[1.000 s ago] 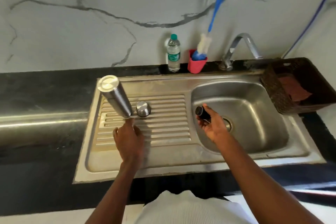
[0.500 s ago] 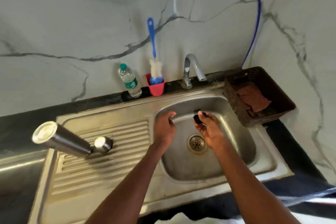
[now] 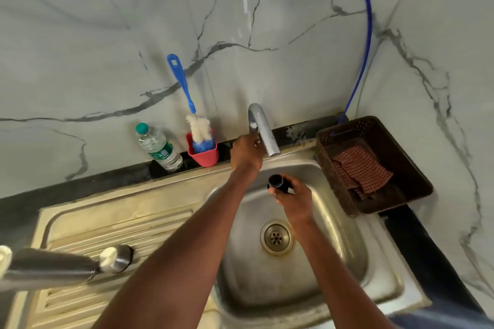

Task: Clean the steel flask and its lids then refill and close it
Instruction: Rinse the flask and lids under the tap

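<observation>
Steel flask (image 3: 50, 267) lies on the drainer at far left, its cap (image 3: 117, 258) just beside it. The left hand (image 3: 246, 153) is at the tap (image 3: 263, 129) base — whether it grips the handle I cannot tell. The right hand (image 3: 294, 199) pinches the black lid (image 3: 277, 183) over the basin. Best open the water gently and keep the lid right under the spout — a hard stream would splash.

The sink basin (image 3: 334, 262) holds the drain (image 3: 276, 238) at its middle; the tap (image 3: 263, 131) stands behind the basin, the basket (image 3: 374, 128) with a cloth (image 3: 361, 168) in it to the basin's right, the draining board (image 3: 93, 227) to its left. On the board, far left of the basin, the flask (image 3: 48, 267) stands with a cap (image 3: 117, 259) just beside it; behind the board, left of the tap, stand a cup (image 3: 204, 155) holding a brush (image 3: 187, 96) and, further left, a bottle (image 3: 157, 147).
</observation>
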{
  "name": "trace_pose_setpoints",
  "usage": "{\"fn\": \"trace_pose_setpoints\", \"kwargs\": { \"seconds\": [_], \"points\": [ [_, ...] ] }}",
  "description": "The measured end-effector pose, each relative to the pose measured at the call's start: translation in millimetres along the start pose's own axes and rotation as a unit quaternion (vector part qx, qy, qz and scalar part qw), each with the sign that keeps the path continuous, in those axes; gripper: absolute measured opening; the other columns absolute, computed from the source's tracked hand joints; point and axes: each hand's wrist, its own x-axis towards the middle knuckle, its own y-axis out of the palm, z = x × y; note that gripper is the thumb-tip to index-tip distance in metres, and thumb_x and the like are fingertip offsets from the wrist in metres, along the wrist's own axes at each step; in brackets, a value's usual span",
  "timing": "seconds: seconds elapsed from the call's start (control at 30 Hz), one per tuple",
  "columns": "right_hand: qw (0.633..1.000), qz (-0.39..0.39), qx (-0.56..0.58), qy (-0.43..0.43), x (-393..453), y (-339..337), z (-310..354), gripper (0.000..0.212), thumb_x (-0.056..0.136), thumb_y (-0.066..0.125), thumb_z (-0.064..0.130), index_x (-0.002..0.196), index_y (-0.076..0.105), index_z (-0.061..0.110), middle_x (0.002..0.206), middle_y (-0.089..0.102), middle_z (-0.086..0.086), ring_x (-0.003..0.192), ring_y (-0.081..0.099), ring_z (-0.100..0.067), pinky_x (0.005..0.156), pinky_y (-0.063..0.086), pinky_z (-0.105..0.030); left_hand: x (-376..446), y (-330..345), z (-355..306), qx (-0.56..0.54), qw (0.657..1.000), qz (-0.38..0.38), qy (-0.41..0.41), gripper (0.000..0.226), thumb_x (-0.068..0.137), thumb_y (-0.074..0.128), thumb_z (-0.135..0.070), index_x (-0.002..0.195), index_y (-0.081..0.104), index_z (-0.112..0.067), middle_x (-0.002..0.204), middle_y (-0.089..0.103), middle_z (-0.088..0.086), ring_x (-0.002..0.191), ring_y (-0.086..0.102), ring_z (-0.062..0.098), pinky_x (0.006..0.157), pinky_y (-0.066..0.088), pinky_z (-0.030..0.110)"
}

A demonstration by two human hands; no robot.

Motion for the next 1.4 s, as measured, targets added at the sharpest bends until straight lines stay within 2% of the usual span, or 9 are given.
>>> {"fn": "trace_pose_setpoints", "kwargs": {
  "seconds": [0.23,0.43,0.6,0.73,0.87,1.0,1.13,1.27,1.4],
  "points": [
    [1.000,0.023,0.021,-0.006,0,14,0,0.041,0.078,0.085,0.000,0.112,0.074,0.020,0.111,0.075,0.001,0.093,0.073,-0.003,0.086,0.058,-0.023,6,12,18,-0.005,0.999,-0.040,-0.014,0.020,0.093,0.058,-0.013,0.085,0.076,-0.008,0.082,0.073,0.014,0.080,0.070,0.037,0.064,0.058,0.045],
    [0.998,0.034,0.045,-0.012,-4,21,3,0.043,0.082,0.079,-0.006,0.120,0.071,0.012,0.112,0.073,-0.002,0.083,0.068,0.012,0.074,0.052,-0.010,5,11,25,-0.036,0.998,-0.053,-0.005,0.033,0.093,0.068,-0.013,0.061,0.060,-0.013,0.060,0.058,0.003,0.060,0.054,0.022,0.055,0.044,0.034],
    [0.997,0.027,0.069,-0.009,-4,19,8,0.042,0.083,0.077,-0.008,0.119,0.071,0.013,0.111,0.074,0.000,0.083,0.068,0.012,0.076,0.052,-0.009,5,7,23,-0.008,0.999,-0.036,0.014,0.037,0.094,0.066,-0.009,0.060,0.055,-0.015,0.064,0.059,0.005,0.062,0.055,0.024,0.056,0.042,0.036],
    [0.992,0.082,0.096,0.026,-2,14,4,0.040,0.088,0.076,0.000,0.124,0.072,0.018,0.118,0.074,-0.006,0.096,0.071,-0.012,0.079,0.059,-0.030,5,5,22,0.001,0.999,-0.029,0.020,0.037,0.095,0.067,-0.011,0.061,0.054,-0.019,0.067,0.061,0.002,0.066,0.060,0.028,0.057,0.042,0.036],
    [0.976,0.089,0.185,0.075,0,11,5,0.042,0.086,0.082,0.008,0.123,0.069,0.022,0.122,0.071,-0.014,0.105,0.071,-0.031,0.075,0.059,-0.035,6,4,21,0.003,0.999,-0.027,0.027,0.035,0.096,0.067,-0.013,0.064,0.056,-0.020,0.069,0.061,0.002,0.065,0.057,0.027,0.059,0.038,0.033],
    [0.978,0.080,0.179,0.069,0,15,7,0.045,0.079,0.089,0.016,0.118,0.066,0.018,0.119,0.073,-0.015,0.094,0.072,-0.029,0.066,0.053,-0.031,7,3,20,0.006,0.999,-0.021,0.031,0.026,0.097,0.067,-0.013,0.071,0.067,-0.015,0.072,0.065,0.004,0.068,0.060,0.025,0.061,0.046,0.034],
    [0.965,0.089,0.216,0.117,1,15,4,0.044,0.086,0.077,0.039,0.123,0.068,0.016,0.114,0.074,-0.013,0.091,0.067,-0.024,0.074,0.050,-0.033,10,4,22,0.013,0.999,-0.025,0.046,0.021,0.097,0.069,-0.014,0.076,0.071,-0.011,0.077,0.070,0.007,0.071,0.065,0.027,0.063,0.054,0.037],
    [0.912,0.067,0.331,0.231,5,16,1,0.050,0.100,0.063,0.042,0.132,0.062,0.003,0.108,0.069,-0.016,0.075,0.061,-0.018,0.066,0.045,-0.030,11,4,23,0.020,0.998,-0.024,0.051,0.015,0.096,0.070,-0.013,0.084,0.076,-0.007,0.084,0.075,0.011,0.075,0.069,0.028,0.069,0.061,0.043],
    [0.890,0.129,0.353,0.257,2,20,1,0.053,0.098,0.063,0.046,0.129,0.062,0.003,0.105,0.071,-0.022,0.067,0.057,-0.016,0.060,0.041,-0.026,12,5,23,0.024,0.998,-0.020,0.048,0.014,0.096,0.069,-0.013,0.086,0.076,-0.007,0.086,0.075,0.012,0.075,0.066,0.028,0.067,0.057,0.038]
  ]
}}
